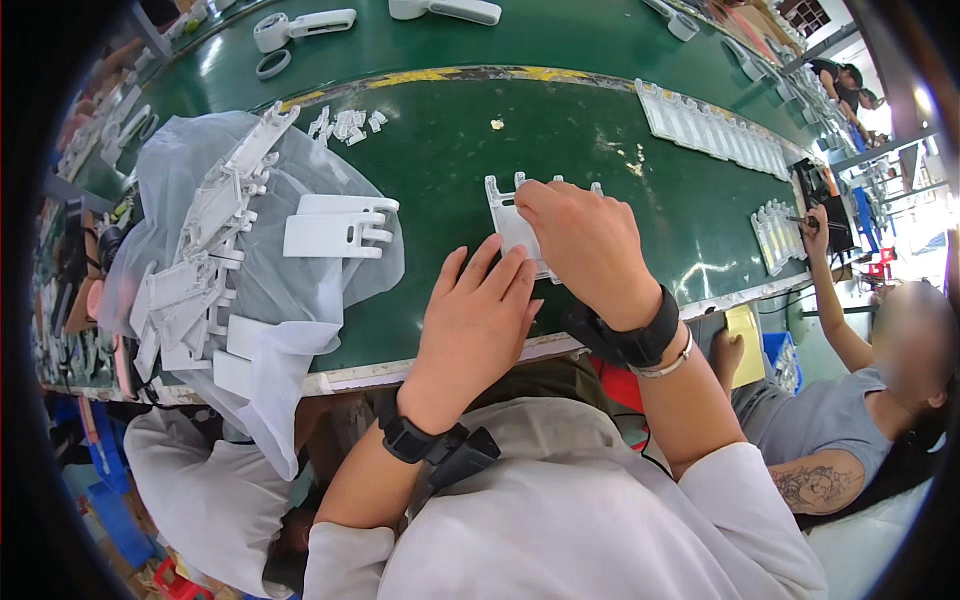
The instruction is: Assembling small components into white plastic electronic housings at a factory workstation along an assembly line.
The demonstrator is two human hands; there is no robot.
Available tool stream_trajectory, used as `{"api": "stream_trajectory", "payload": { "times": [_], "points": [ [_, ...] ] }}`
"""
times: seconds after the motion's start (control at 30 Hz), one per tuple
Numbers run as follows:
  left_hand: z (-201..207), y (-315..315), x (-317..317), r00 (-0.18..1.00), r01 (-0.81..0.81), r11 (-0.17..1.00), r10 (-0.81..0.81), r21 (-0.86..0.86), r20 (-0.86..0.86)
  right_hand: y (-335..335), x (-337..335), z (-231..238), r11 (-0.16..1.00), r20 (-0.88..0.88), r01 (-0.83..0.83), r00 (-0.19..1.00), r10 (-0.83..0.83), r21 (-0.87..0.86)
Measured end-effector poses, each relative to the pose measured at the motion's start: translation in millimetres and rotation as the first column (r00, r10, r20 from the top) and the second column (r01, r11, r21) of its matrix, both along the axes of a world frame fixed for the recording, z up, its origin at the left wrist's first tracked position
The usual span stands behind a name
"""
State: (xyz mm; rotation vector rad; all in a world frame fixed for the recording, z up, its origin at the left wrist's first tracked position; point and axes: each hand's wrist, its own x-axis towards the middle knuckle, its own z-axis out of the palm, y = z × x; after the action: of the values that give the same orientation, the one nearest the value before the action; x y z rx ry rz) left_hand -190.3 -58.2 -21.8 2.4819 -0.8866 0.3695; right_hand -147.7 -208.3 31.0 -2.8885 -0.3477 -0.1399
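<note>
Bright light, white glare on the green tabletop (440,145), fisheye-curved edges

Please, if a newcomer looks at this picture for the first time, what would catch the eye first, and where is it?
A newcomer would probably notice first the left hand and right hand, both at a white plastic part on the green table, mid-picture. Next may come the heap of white parts on translucent plastic sheeting at the left, then the slanting row of pale parts toward the upper right.

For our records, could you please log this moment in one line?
left hand: at white plate; right hand: over plate; white parts: on translucent plastic
</note>
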Motion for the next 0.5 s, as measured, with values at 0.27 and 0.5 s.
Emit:
{"api": "stream_trajectory", "payload": {
  "times": [0.27,0.5],
  "points": [
    [-5,2,0,1.0,0.021,0.997,-0.022,-0.079,-0.012,4,14,-17,0.98,0.231,-0.161,0.955,0.184,-0.118],
    [-4,5,-1,0.998,0.03,0.996,-0.034,-0.08,-0.046,3,19,-26,0.975,0.224,-0.16,0.956,0.191,-0.152]
  ]
}}
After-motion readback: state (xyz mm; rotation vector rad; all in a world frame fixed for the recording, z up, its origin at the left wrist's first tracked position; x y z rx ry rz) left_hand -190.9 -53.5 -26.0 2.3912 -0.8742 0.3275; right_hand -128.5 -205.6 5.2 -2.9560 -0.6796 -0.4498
